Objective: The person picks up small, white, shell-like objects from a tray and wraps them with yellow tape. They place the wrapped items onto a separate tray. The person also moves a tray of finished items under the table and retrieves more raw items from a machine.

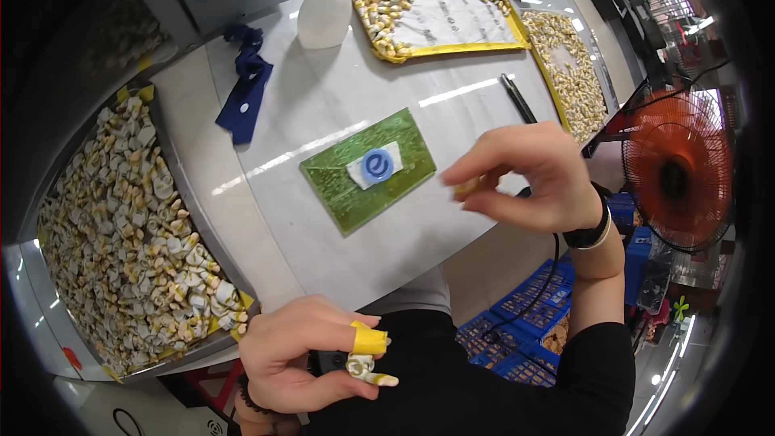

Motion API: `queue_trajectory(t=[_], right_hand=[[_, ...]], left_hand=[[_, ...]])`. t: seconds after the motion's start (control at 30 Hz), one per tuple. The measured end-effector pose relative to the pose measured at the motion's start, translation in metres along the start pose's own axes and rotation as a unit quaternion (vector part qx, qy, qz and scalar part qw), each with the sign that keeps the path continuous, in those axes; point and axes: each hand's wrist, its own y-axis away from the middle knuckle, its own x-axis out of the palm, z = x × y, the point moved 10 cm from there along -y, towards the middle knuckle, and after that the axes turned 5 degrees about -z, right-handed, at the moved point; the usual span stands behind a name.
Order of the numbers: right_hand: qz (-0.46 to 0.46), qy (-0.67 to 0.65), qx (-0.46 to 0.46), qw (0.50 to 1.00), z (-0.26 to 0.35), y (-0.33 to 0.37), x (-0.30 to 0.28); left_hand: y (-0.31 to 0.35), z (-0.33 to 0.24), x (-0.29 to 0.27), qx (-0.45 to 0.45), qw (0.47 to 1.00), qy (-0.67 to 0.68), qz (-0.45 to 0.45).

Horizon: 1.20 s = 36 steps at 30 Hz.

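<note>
Near the table's front edge my left hand (295, 347) holds a small white-and-yellow molded piece (361, 366) between thumb and fingers. Yellow tape (370, 339) wraps one of its fingertips. Over the table's right side, my right hand (541, 178) pinches a small yellowish piece (467, 187), slightly blurred and partly hidden by the fingers. Just left of this hand lies a green rectangular board (333, 195), turned at an angle on the white table (282, 230). At its middle a round blue piece (377, 165) rests on a white patch (356, 173).
At left stands a tray heaped with small white-and-yellow pieces (121, 226). Another yellow-edged tray (460, 50) is at the back, beside a white squeeze bottle (325, 14). A navy cloth strip (245, 101), a dark pen (517, 98), blue crates (517, 315) and an orange fan (676, 169) surround the workspace.
</note>
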Motion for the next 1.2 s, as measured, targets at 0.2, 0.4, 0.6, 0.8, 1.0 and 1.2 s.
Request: queue_trajectory(t=[0.2,0.4,0.6,0.8,1.0,1.2], right_hand=[[-0.006,0.199,-0.187,0.962,0.015,-0.017,0.022],[-0.012,0.282,-0.205,0.937,0.014,-0.024,0.036],[0.005,0.29,-0.216,0.932,0.015,-0.027,0.048],[-0.085,0.239,-0.21,0.944,0.024,-0.022,0.035],[-0.106,0.019,-0.176,0.978,0.062,0.003,0.031],[-0.106,-0.079,-0.231,0.964,0.075,0.02,0.045]], left_hand=[[0.006,-0.004,-0.005,0.022,0.999,0.004,-0.028],[0.01,-0.004,-0.013,0.029,0.999,0.019,-0.038],[0.011,-0.005,-0.02,0.044,0.995,0.083,-0.04],[0.01,-0.011,-0.023,0.072,0.992,0.022,-0.105],[0.013,-0.019,-0.019,0.125,0.98,-0.105,-0.111],[0.011,-0.019,-0.013,0.127,0.982,-0.082,-0.114]])
